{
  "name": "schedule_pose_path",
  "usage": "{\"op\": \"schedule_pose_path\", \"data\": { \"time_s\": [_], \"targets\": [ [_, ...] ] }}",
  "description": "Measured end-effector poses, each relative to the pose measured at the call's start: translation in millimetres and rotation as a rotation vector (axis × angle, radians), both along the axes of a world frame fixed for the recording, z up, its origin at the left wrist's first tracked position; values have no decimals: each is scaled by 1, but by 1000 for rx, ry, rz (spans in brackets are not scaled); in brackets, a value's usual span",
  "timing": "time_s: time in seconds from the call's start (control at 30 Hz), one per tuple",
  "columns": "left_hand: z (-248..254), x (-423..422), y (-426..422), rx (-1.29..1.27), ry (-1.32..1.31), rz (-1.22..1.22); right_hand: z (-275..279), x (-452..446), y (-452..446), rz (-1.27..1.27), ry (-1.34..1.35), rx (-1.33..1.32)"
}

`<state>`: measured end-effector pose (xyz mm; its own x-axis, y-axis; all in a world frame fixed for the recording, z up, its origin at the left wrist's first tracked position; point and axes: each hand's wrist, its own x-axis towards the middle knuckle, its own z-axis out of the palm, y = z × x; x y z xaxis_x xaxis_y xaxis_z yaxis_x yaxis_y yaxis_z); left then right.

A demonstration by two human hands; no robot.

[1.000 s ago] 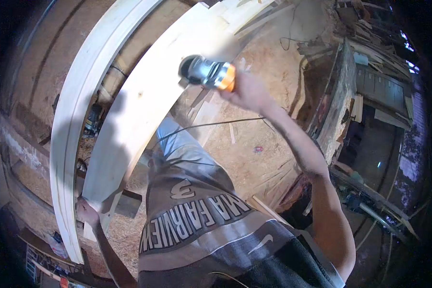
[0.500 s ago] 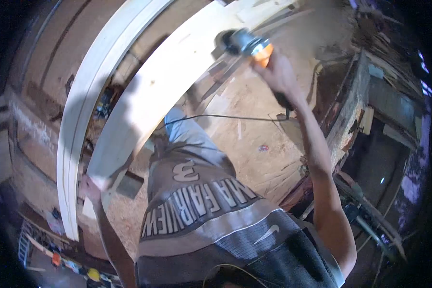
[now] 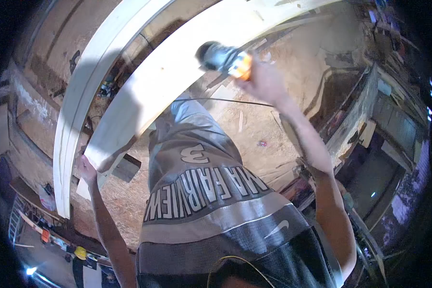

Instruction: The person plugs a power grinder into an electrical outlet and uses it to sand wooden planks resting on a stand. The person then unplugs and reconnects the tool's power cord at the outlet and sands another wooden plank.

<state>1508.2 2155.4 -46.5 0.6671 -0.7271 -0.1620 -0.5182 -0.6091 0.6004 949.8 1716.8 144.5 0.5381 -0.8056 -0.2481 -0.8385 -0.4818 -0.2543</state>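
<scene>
My right hand (image 3: 268,85) is wrapped round an orange and dark angle grinder (image 3: 225,61), blurred by motion. The grinder's dark head is over the near edge of a long pale wooden plank (image 3: 163,79); whether it touches the wood I cannot tell. My left hand (image 3: 86,170) is at the plank's lower end, its fingers closed on the corner and partly hidden. Beyond it lies a second long pale board (image 3: 74,115), roughly parallel to the first. A dark cord (image 3: 225,100) runs across beneath my right arm.
Sawdust and scraps cover the brown ground (image 3: 254,125). A small dark block (image 3: 126,168) lies near the plank's lower end. Rough timber (image 3: 355,129) and wood pieces are piled on the right. A ladder (image 3: 16,223) and a yellow object (image 3: 80,253) appear at lower left.
My right hand has moved the grinder along the plank, left and down toward my left hand. My left hand stays at the plank's end. The whole view has shifted slightly.
</scene>
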Motion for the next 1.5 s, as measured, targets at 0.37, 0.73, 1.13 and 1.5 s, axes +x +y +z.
{"op": "schedule_pose_path", "data": {
  "time_s": [0.37,0.73,1.13,1.5],
  "targets": [
    [42,-90,-121,-92,-293,-310,-8,-146,-134,-666,-174,-93],
    [98,-244,-301,212,-315,-638,11,-87,28,-973,-823,121],
    [68,-218,-256,222,-343,-658,-23,-108,96,-1198,-900,129],
    [58,-228,-228,252,-654,-641,-29,-95,95,-1168,-996,241]
  ]
}}
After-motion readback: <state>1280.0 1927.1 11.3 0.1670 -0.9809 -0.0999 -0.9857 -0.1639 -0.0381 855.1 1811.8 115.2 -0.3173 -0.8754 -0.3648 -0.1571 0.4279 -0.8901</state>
